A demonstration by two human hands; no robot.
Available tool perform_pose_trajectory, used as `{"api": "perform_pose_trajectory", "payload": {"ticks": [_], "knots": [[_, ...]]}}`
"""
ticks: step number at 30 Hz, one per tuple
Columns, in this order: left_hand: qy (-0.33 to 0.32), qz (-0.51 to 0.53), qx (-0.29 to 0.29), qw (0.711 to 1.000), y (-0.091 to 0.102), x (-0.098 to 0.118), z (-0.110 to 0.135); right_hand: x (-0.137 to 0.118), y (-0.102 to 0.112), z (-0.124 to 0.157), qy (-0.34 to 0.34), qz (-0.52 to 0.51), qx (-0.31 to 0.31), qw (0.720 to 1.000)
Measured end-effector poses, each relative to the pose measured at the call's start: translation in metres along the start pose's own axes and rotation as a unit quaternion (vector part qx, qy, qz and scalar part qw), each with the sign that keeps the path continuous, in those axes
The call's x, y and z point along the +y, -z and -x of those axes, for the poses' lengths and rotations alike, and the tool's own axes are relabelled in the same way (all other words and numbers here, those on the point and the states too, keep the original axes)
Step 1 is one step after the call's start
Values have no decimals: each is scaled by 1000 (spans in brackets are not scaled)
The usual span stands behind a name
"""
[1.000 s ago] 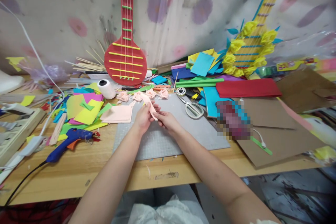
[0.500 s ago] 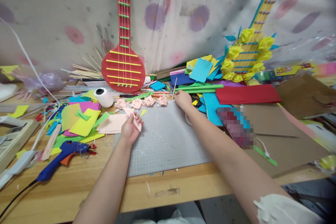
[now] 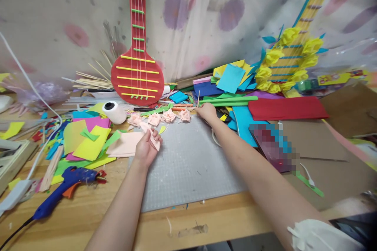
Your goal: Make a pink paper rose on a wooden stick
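My left hand [image 3: 147, 147] is closed round a strip of pale pink paper [image 3: 154, 141], one end of which sticks out beyond the fingers. Beyond it, several pale pink paper roses [image 3: 169, 116] stand in a row at the back edge of the grey cutting mat [image 3: 191, 168]. At that mat's far right corner, my right hand [image 3: 207, 111] pinches a thin wooden stick [image 3: 198, 100], held nearly upright. Its fingertips are partly hidden by the hand. Flat pink sheets [image 3: 123, 145] lie left of my left hand.
A blue glue gun [image 3: 64, 186] with a black cord lies at left, beside coloured paper scraps [image 3: 91, 145]. A white thread spool [image 3: 118, 113] stands behind them. A red paper instrument [image 3: 137, 74] leans at the back. A phone [image 3: 271, 147] lies beyond my right forearm.
The view has tipped slightly downward and shifted a little, so things sit differently in the frame. Both hands keep nearly the same places and holds.
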State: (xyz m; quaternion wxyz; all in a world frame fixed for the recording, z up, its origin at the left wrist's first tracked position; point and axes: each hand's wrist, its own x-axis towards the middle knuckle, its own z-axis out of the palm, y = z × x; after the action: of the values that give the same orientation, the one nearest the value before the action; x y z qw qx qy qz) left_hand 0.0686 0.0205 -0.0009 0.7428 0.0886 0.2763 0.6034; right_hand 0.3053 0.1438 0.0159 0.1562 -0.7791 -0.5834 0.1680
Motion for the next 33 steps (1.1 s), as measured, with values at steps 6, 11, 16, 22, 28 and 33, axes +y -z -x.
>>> {"api": "perform_pose_trajectory", "payload": {"ticks": [6,11,16,22,28,33], "knots": [[10,12,5,1000,3,3,1,2,5,50,73,-114,-141,981],[1,-11,14,1000,2,2,0,14,10,104,210,-31,-175,961],[-2,-117,11,993,-1,-2,4,20,21,121,290,151,-153,933],[67,-272,-98,955,-2,-17,24,1,15,131,228,-155,-168,946],[120,-393,-155,898,-12,-36,45,-16,-20,149,152,-428,-282,845],[161,-440,-148,871,-15,-37,53,-7,-31,156,114,-505,-265,813]]}}
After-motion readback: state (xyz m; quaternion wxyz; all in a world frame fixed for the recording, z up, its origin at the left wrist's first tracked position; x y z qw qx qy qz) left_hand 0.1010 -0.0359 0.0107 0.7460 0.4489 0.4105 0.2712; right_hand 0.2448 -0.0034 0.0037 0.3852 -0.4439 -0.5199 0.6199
